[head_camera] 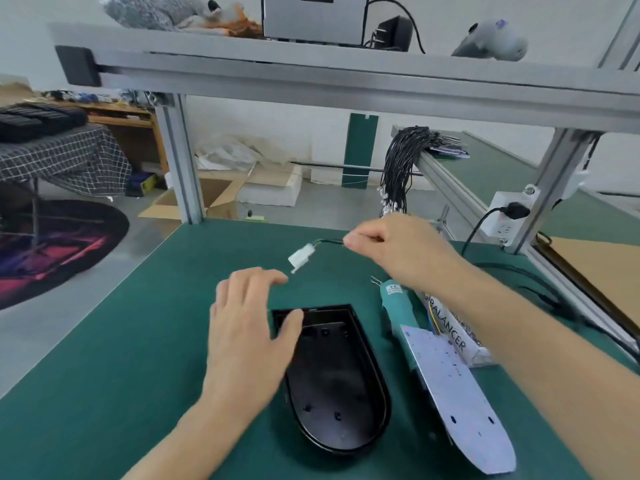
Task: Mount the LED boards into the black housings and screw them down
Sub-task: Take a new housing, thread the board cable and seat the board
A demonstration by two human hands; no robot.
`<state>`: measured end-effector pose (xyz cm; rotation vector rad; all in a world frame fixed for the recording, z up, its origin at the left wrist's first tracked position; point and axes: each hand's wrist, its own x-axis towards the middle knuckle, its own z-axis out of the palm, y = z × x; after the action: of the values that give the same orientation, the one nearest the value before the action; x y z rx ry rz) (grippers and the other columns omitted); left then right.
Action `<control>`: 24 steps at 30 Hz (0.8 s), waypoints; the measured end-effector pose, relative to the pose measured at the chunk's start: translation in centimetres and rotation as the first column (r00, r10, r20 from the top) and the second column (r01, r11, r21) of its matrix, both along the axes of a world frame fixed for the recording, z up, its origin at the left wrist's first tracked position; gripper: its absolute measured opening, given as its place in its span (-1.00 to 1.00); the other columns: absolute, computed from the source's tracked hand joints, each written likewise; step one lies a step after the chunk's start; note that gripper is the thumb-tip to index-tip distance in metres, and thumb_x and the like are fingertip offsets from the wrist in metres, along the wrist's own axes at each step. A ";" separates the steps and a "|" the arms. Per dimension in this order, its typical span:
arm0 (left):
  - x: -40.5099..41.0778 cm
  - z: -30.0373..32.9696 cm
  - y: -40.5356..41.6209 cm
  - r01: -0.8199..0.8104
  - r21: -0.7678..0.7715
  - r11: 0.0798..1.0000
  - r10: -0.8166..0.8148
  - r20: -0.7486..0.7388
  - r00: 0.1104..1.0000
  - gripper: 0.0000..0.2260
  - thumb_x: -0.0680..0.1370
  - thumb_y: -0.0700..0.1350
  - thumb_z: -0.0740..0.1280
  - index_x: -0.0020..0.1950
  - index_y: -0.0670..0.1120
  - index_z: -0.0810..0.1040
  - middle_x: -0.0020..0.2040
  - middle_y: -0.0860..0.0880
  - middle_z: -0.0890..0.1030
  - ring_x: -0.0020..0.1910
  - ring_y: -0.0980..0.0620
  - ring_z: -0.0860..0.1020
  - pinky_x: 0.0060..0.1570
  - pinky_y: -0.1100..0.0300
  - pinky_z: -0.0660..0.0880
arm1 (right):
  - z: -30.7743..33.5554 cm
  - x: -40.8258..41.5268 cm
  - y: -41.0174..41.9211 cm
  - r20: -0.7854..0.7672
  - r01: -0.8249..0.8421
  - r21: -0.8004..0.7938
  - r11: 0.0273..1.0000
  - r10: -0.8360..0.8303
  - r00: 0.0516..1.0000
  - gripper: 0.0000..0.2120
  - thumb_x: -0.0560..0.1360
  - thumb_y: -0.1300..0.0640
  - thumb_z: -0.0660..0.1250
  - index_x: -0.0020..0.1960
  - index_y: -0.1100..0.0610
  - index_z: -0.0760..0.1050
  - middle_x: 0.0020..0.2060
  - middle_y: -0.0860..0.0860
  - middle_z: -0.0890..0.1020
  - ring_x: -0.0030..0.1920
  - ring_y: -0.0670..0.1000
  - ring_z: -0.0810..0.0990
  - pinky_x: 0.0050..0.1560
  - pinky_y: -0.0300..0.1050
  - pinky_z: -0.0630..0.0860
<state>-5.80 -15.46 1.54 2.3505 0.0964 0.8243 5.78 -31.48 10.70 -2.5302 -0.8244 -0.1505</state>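
On the green surface [121, 341], a black housing [337, 386] lay open side up, its rounded end toward the person and its square end away. The left hand [247, 337] rested at the housing's far left corner, fingers spread and relaxed, the thumb lying over the rim; it gripped nothing. The right hand [398, 247] was raised above the surface beyond the housing, pinching a thin wire lead [329, 241] between thumb and fingertips. From that lead a white connector [301, 257] hung in the air, just beyond the left hand's fingertips and apart from them.

Just right of the housing lay an LED board [457, 400], pale and speckled, matching the housing's outline, with its far end propped slightly on other things. A teal electric screwdriver [394, 303] lay beside the board's far end, partly under the right forearm, and a white box [450, 334] printed with dark lettering lay next to it.

Farther back, a bundle of black wires [401, 161] hung over the edge of an aluminium frame [311, 77]. A white power socket [509, 211] with a black plug was fixed on the frame's right post.
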 end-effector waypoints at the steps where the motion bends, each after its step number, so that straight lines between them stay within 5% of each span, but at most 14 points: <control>1: 0.1 -0.4 1.5 -0.144 -0.168 0.975 0.100 -0.245 0.964 -0.58 0.49 0.13 0.32 0.28 0.01 0.38 0.15 0.11 0.41 0.18 0.02 0.40 0.11 0.16 0.33 | 0.0 -0.3 -0.9 -0.010 0.042 -0.084 0.996 -0.043 0.999 -0.77 0.54 -0.10 0.28 -0.17 -0.03 0.61 -0.50 -0.10 0.47 -0.34 -0.02 0.45 -0.22 -0.12 0.42; 3: 0.6 -1.7 3.1 -0.279 -0.363 0.889 -0.006 -0.617 0.787 -0.32 0.41 0.27 0.37 0.39 -0.05 0.31 0.23 0.06 0.44 0.19 0.00 0.43 0.08 0.12 0.35 | -0.5 -1.4 -1.7 -0.023 0.057 -0.231 0.971 -0.063 0.998 -0.81 0.49 -0.12 0.29 -0.21 -0.09 0.60 -0.43 -0.09 0.55 -0.31 -0.04 0.47 -0.28 -0.17 0.42; 5: 1.4 -2.5 2.9 -0.277 -0.437 0.856 -0.111 -0.678 0.727 -0.28 0.37 0.26 0.44 0.40 -0.09 0.36 0.30 0.02 0.47 0.26 -0.02 0.44 0.12 0.13 0.36 | -1.3 -2.4 -1.6 -0.012 0.023 -0.316 0.948 -0.028 1.000 -0.81 0.49 -0.11 0.27 -0.16 -0.09 0.62 -0.33 -0.10 0.62 -0.24 -0.04 0.50 -0.37 -0.20 0.31; 7: 2.2 -2.8 2.3 -0.258 -0.493 0.831 -0.138 -0.632 0.763 -0.49 0.32 0.12 0.50 0.19 -0.09 0.57 0.10 0.02 0.61 0.09 -0.02 0.56 0.07 0.11 0.46 | -2.0 -2.9 -1.4 0.023 0.026 -0.302 0.953 -0.020 1.000 -0.80 0.51 -0.10 0.25 -0.11 -0.09 0.63 -0.34 -0.10 0.61 -0.21 -0.03 0.51 -0.37 -0.21 0.30; 10: 2.8 -2.5 1.4 -0.260 -0.611 0.748 -0.190 -0.573 0.798 -0.81 0.35 -0.17 0.43 -0.09 -0.23 0.63 -0.36 -0.01 0.56 -0.40 0.00 0.48 -0.37 0.24 0.39 | -2.8 -3.0 -1.1 0.075 0.059 -0.212 0.975 -0.044 0.996 -0.81 0.51 -0.07 0.24 -0.12 -0.11 0.63 -0.48 -0.14 0.47 -0.24 -0.01 0.49 -0.37 -0.22 0.31; 19: 3.2 -2.0 -0.2 -0.268 -0.932 0.242 -0.332 -0.339 0.880 -0.86 0.47 -0.34 0.28 -0.16 -0.15 0.60 -0.36 -0.05 0.65 -0.45 0.03 0.58 -0.41 0.22 0.53 | -4.5 -3.2 -1.3 0.150 0.092 -0.232 0.968 -0.058 0.987 -0.81 0.49 0.01 0.22 -0.15 -0.03 0.60 -0.31 -0.07 0.57 -0.15 0.06 0.53 -0.27 -0.13 0.34; 24: 3.6 -1.1 -1.2 -0.099 -0.952 0.291 -0.198 -0.161 0.967 -0.80 0.39 -0.39 0.33 -0.25 -0.11 0.62 -0.34 -0.04 0.64 -0.37 0.03 0.54 -0.30 0.20 0.47 | -2.3 -3.4 -0.2 0.182 0.059 -0.223 0.973 -0.017 0.983 -0.81 0.45 0.02 0.26 -0.19 0.07 0.60 -0.40 -0.02 0.51 -0.21 0.11 0.51 -0.30 -0.13 0.38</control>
<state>-2.17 -16.69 0.49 1.2063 0.4892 0.2268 2.40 -31.67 8.37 -2.7807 -0.9081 -0.3172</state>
